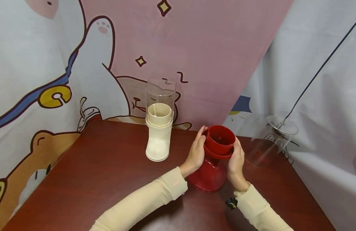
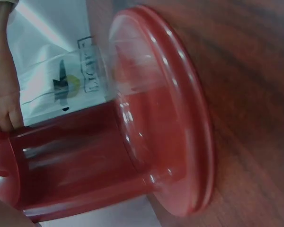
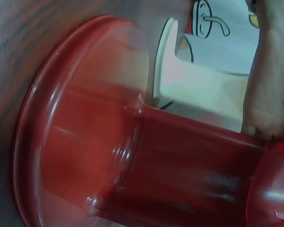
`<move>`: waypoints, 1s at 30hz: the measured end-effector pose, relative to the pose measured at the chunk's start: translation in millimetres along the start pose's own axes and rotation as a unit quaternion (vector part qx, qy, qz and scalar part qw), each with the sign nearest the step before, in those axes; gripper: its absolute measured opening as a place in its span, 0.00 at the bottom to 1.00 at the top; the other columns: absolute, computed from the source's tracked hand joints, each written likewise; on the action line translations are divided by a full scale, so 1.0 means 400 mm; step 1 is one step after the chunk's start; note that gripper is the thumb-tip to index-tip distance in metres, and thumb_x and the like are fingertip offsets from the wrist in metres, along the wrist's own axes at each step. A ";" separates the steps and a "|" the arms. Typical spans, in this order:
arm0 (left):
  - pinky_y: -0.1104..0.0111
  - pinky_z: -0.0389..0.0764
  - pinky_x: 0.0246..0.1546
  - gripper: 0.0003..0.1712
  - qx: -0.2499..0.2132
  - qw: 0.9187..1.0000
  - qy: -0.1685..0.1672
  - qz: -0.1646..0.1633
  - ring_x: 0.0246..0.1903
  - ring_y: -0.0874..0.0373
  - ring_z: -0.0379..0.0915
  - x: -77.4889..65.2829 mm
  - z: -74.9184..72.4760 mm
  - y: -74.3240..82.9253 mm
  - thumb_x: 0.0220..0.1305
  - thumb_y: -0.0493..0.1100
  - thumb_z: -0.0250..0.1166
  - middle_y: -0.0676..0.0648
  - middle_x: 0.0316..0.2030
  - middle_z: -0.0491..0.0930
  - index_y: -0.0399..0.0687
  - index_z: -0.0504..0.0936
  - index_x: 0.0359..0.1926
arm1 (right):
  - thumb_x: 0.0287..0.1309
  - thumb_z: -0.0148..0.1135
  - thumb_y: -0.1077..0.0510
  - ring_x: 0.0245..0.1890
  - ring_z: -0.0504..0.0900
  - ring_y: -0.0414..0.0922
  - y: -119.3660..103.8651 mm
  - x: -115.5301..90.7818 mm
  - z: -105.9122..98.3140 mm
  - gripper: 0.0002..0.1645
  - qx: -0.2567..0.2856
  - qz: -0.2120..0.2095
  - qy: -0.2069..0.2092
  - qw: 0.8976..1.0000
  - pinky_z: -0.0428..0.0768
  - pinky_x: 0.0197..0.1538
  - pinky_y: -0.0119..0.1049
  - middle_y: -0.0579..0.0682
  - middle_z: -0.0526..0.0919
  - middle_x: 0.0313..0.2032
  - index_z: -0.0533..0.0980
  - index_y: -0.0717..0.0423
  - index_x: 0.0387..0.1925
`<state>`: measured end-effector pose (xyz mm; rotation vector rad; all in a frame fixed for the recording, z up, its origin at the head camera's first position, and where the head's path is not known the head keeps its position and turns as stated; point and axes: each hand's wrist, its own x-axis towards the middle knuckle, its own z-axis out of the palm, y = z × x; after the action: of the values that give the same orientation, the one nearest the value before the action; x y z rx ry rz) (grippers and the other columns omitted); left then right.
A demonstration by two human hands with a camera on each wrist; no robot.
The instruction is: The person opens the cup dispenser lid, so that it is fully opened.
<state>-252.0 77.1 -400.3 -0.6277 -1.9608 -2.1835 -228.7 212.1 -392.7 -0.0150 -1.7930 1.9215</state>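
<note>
A glossy red stand (image 1: 208, 176) with a round flared base, a narrower neck and a cup-like open top is upright on the table. My left hand (image 1: 196, 150) holds the left side of its top, and my right hand (image 1: 236, 160) holds the right side. Both wrist views show the neck and wide base close up; the base (image 3: 85, 127) appears to rest on the wood. In the right wrist view, the fingers of my left hand (image 3: 272, 104) lie against the upper part. The left wrist view shows my right hand (image 2: 4, 94) at the top from the far side.
A cream stand (image 1: 159, 141) of similar shape, topped by a clear cylinder (image 1: 160, 88), stands back left. Another clear cylinder (image 1: 257, 154) is behind my right hand, near the table's right edge. A dark cord (image 1: 319, 65) slants down to it. Patterned cloth (image 1: 195, 48) hangs behind the table (image 1: 94, 179).
</note>
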 end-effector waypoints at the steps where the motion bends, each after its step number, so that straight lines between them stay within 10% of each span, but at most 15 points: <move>1: 0.57 0.55 0.76 0.31 -0.003 1.000 -0.003 -0.001 0.75 0.53 0.54 0.008 0.007 -0.004 0.79 0.45 0.34 0.45 0.76 0.57 0.45 0.51 0.78 | 0.79 0.34 0.48 0.56 0.72 0.39 0.003 0.006 -0.006 0.29 0.001 0.000 0.004 1.000 0.71 0.58 0.24 0.39 0.79 0.54 0.70 0.56 0.67; 14: 0.62 0.55 0.76 0.30 0.012 1.000 -0.023 -0.015 0.76 0.59 0.51 0.101 0.086 -0.043 0.80 0.50 0.34 0.52 0.77 0.56 0.52 0.50 0.79 | 0.79 0.35 0.50 0.50 0.73 0.40 0.036 0.119 -0.068 0.26 0.066 -0.002 0.020 0.998 0.72 0.53 0.26 0.41 0.80 0.47 0.76 0.55 0.59; 30: 0.66 0.60 0.73 0.29 0.058 0.998 -0.008 -0.026 0.71 0.62 0.60 0.227 0.149 -0.094 0.78 0.51 0.35 0.53 0.72 0.66 0.57 0.62 0.74 | 0.78 0.37 0.57 0.49 0.73 0.45 0.077 0.247 -0.097 0.22 0.236 -0.016 0.022 0.971 0.74 0.54 0.33 0.51 0.80 0.45 0.77 0.63 0.51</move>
<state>-335.3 156.0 -395.2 -0.5849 -2.1172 -2.0810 -312.2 284.4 -394.0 0.1339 -1.2610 2.2552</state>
